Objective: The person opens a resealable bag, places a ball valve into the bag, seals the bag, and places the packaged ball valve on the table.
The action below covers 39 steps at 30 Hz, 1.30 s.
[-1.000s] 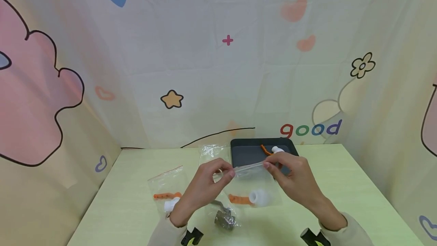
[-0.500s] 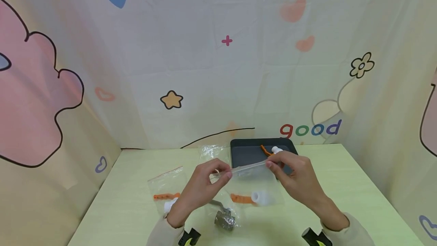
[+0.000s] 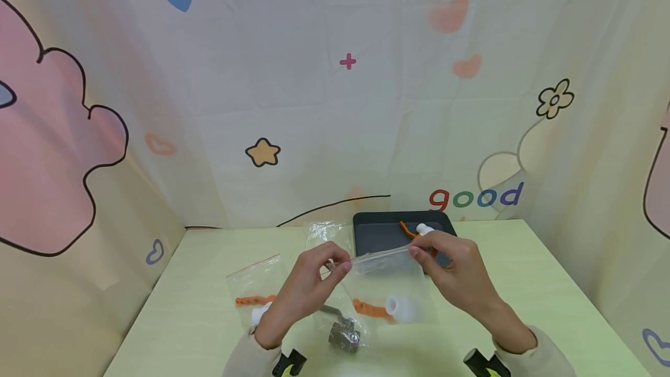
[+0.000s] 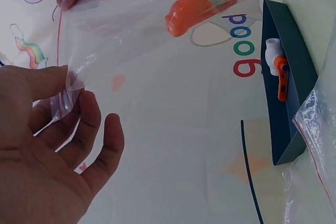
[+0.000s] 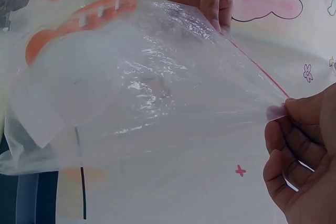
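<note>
Between my hands hangs a clear zip-lock bag (image 3: 387,284), its zip edge stretched level. Inside it, at the bottom, lie a white plastic valve body (image 3: 402,308) and its orange handle (image 3: 373,309). My left hand (image 3: 314,281) pinches the left end of the zip edge between thumb and forefinger. At the opposite end, the thumb and forefinger of my right hand (image 3: 454,269) pinch the same edge. The red zip line shows in both wrist views. In the right wrist view the handle (image 5: 94,15) presses against the film. Whether the zip is fully sealed cannot be told.
A dark tray (image 3: 369,243) behind the hands holds a white valve with an orange handle (image 4: 282,80). Left of the hands lies another bag (image 3: 256,275) with a similar valve. A bagged grey metal valve (image 3: 344,336) lies near the front. Further back is a clear bag (image 3: 327,234).
My left hand has shifted slightly left along the zip edge, and my right hand slightly right. The valve in the bag has swung a little to the right.
</note>
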Tool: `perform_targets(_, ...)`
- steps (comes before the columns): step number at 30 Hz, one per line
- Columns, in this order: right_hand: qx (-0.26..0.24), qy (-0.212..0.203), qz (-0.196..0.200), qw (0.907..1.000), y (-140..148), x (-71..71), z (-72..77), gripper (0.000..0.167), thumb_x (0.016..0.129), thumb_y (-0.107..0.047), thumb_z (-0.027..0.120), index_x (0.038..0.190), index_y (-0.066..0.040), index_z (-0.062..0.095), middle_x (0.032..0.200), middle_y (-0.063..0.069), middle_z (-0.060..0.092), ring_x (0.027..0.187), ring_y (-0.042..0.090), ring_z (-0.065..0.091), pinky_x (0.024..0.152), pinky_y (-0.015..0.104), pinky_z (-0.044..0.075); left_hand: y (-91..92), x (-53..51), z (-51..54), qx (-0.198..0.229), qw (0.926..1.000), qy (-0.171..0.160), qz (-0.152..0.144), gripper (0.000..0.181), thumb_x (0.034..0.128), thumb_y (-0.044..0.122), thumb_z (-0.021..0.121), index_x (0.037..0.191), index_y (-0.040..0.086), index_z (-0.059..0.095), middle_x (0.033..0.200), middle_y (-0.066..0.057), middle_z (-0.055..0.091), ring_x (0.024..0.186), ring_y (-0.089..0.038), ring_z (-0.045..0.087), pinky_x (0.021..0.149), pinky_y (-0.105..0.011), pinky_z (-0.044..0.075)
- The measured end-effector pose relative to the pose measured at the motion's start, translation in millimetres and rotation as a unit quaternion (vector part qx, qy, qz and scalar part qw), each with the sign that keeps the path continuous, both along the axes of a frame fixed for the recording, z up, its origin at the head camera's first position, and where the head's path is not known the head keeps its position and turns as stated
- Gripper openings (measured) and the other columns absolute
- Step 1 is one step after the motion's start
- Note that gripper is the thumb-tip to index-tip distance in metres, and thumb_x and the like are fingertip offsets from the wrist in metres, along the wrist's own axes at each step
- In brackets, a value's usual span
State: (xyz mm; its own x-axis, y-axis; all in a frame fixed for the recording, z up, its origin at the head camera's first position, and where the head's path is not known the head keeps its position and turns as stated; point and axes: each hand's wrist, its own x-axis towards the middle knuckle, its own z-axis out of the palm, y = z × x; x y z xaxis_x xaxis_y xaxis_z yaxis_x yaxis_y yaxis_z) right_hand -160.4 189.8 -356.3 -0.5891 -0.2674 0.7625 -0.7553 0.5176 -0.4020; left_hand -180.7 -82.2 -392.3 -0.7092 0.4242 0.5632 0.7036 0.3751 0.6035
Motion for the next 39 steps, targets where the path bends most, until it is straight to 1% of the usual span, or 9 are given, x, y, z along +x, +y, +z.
perform_targets(6, -0.003, 0.013, -0.017, 0.9998, 0, 1.6, 3.0, 0.022, 0.076, 0.008, 0.077, 0.087, -0.011, 0.072, 0.075, -0.006, 0.067, 0.064, 0.001, 0.053, 0.062, 0.012, 0.044, -5.5, -0.1, -2.9, 0.004, 0.9994, -0.034, 0.0, 0.007, 0.0966, 0.028, 0.063, 0.097, 0.021, 0.066, 0.09, 0.011, 0.065, 0.082, -0.003, 0.059, 0.076, -0.026, 0.054)
perform_targets(11, -0.002, 0.006, -0.032, 0.9995, 3, 1.5, 3.6, 0.023, 0.075, 0.008, 0.077, 0.087, -0.011, 0.073, 0.074, -0.007, 0.066, 0.065, 0.002, 0.053, 0.063, 0.011, 0.044, -10.6, 0.5, -4.2, 0.001, 0.9991, -0.042, 0.008, 0.004, 0.0959, 0.021, 0.064, 0.098, 0.019, 0.067, 0.09, 0.009, 0.066, 0.083, -0.004, 0.061, 0.077, -0.029, 0.056)
perform_targets(13, -0.005, 0.006, -0.03, 0.9995, 3, 1.4, 3.3, 0.023, 0.076, 0.008, 0.077, 0.087, -0.011, 0.073, 0.073, -0.007, 0.066, 0.064, 0.002, 0.053, 0.063, 0.012, 0.044, -11.3, 0.9, -4.3, -0.001, 0.9991, -0.041, 0.013, 0.003, 0.0956, 0.019, 0.064, 0.097, 0.018, 0.067, 0.088, 0.009, 0.066, 0.081, -0.004, 0.06, 0.076, -0.028, 0.055)
perform_targets(17, -0.011, 0.011, -0.015, 0.9998, 3, 1.1, 1.9, 0.022, 0.076, 0.007, 0.077, 0.087, -0.012, 0.073, 0.073, -0.005, 0.066, 0.064, 0.002, 0.053, 0.062, 0.012, 0.044, -11.8, 1.8, -4.2, -0.008, 0.9992, -0.031, 0.025, 0.006, 0.0966, 0.02, 0.063, 0.095, 0.017, 0.067, 0.084, 0.008, 0.063, 0.075, -0.005, 0.057, 0.063, -0.021, 0.05)
perform_targets(20, -0.014, 0.015, -0.012, 0.9997, 2, 1.4, 1.6, 0.023, 0.076, 0.007, 0.078, 0.087, -0.012, 0.073, 0.073, -0.005, 0.066, 0.063, 0.002, 0.052, 0.061, 0.013, 0.043, -12.4, 2.2, -3.9, -0.005, 0.9994, -0.019, 0.028, 0.008, 0.0966, 0.022, 0.063, 0.095, 0.016, 0.067, 0.082, 0.008, 0.063, 0.074, -0.005, 0.056, 0.06, -0.02, 0.049)
perform_targets(24, -0.014, 0.016, -0.018, 0.9996, 2, 2.6, 2.6, 0.025, 0.075, 0.008, 0.078, 0.087, -0.013, 0.073, 0.073, -0.006, 0.066, 0.064, 0.002, 0.052, 0.061, 0.013, 0.043, -13.2, 2.2, -4.4, 0.011, 0.9996, -0.019, 0.018, 0.005, 0.0955, 0.021, 0.064, 0.096, 0.017, 0.068, 0.085, 0.009, 0.064, 0.078, -0.003, 0.058, 0.071, -0.023, 0.054)
perform_targets(29, -0.013, 0.016, -0.021, 0.9996, 2, 3.4, 3.7, 0.024, 0.075, 0.008, 0.077, 0.087, -0.013, 0.073, 0.074, -0.006, 0.066, 0.064, 0.002, 0.053, 0.061, 0.013, 0.043, -10.6, 1.7, -5.0, 0.02, 0.9994, -0.028, 0.001, 0.004, 0.0948, 0.025, 0.066, 0.098, 0.022, 0.067, 0.09, 0.013, 0.065, 0.086, -0.003, 0.061, 0.08, -0.026, 0.054)
perform_targets(34, -0.011, 0.01, -0.008, 0.9999, 3, 2.2, 3.0, 0.016, 0.08, 0.002, 0.076, 0.087, -0.012, 0.073, 0.073, -0.007, 0.066, 0.064, 0.001, 0.052, 0.062, 0.014, 0.044, -4.4, 1.0, -3.8, 0.026, 0.9996, -0.011, -0.007, 0.007, 0.0961, 0.027, 0.064, 0.097, 0.021, 0.067, 0.092, 0.012, 0.066, 0.086, -0.003, 0.06, 0.08, -0.026, 0.054)
perform_targets(39, -0.008, 0.006, -0.001, 0.9999, 3, 0.7, 1.7, 0.013, 0.082, -0.001, 0.076, 0.087, -0.013, 0.073, 0.073, -0.008, 0.065, 0.064, -0.001, 0.052, 0.063, 0.013, 0.045, 0.1, 0.6, -3.3, 0.031, 0.9988, 0.035, -0.009, 0.009, 0.0973, 0.023, 0.062, 0.095, 0.016, 0.067, 0.089, 0.007, 0.066, 0.082, -0.005, 0.06, 0.076, -0.026, 0.053)
